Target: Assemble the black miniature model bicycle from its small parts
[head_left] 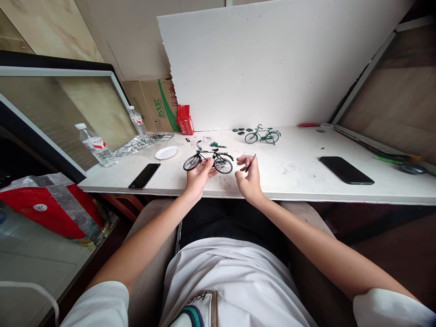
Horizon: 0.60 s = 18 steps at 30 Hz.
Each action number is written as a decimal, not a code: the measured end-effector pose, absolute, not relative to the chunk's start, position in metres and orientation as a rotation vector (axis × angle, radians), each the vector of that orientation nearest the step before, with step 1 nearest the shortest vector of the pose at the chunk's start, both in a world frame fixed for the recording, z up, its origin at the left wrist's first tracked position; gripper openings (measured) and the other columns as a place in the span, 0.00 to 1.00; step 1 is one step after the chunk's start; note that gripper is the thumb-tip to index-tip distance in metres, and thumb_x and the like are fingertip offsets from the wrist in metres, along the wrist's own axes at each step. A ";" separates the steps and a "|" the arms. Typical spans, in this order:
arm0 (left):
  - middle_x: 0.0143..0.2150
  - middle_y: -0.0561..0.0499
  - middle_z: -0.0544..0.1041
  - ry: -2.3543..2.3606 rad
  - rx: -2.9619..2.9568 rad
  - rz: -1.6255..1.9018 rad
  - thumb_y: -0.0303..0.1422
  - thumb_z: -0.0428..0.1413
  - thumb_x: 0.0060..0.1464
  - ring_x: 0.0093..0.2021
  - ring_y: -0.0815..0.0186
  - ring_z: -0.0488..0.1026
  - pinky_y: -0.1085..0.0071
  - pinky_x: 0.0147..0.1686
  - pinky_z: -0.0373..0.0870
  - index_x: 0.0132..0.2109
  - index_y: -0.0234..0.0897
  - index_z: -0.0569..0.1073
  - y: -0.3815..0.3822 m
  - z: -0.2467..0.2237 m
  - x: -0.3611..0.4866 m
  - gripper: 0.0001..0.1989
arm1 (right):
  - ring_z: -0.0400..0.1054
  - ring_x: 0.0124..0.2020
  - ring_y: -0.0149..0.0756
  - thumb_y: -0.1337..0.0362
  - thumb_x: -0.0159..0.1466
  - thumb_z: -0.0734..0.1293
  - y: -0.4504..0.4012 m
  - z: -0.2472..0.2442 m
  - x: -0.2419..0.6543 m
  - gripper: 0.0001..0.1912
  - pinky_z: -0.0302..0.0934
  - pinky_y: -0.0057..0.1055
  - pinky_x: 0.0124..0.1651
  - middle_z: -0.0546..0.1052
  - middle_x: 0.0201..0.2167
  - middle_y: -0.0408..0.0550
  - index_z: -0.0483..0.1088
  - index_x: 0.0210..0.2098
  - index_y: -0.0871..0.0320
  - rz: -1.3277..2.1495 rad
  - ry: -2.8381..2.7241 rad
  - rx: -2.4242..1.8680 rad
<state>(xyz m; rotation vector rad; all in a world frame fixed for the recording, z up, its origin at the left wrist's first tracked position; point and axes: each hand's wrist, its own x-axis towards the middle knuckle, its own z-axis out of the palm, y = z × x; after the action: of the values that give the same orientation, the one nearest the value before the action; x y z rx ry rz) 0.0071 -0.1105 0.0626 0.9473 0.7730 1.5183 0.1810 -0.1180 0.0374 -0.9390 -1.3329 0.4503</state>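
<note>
A black model bicycle [223, 165] is held upright above the white table's front part by my left hand [200, 177], whose thumb and fingers close on its lower frame. To the right of its rear wheel, my right hand [250, 180] is closed around a thin dark stick-like tool [251, 163], which points up and to the right. The right hand does not touch the bicycle. Behind the hands a green model bicycle [262, 136] stands on the table, and small green parts [218, 145] lie just beyond the black one.
On the white table [289, 181] are a white plate [167, 152], two phones [145, 176] [347, 170], plastic part frames [141, 143] and a red box [185, 121]. Water bottles [96, 145] stand at the left. A mouse [412, 168] lies at the right.
</note>
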 end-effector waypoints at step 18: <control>0.36 0.42 0.84 1.024 1.092 1.299 0.51 0.73 0.49 0.31 0.62 0.82 0.67 0.36 0.75 0.38 0.32 0.80 -0.112 0.065 0.001 0.25 | 0.71 0.46 0.47 0.63 0.69 0.68 -0.126 0.037 0.182 0.13 0.64 0.47 0.49 0.79 0.46 0.51 0.57 0.38 0.49 0.233 -1.823 -0.832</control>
<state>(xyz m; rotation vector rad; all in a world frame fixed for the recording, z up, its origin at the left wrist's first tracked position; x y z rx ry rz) 0.0010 -0.1115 0.0648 1.0924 1.0237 1.2994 0.1825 -0.1257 0.0372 -0.8322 -1.8226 0.2335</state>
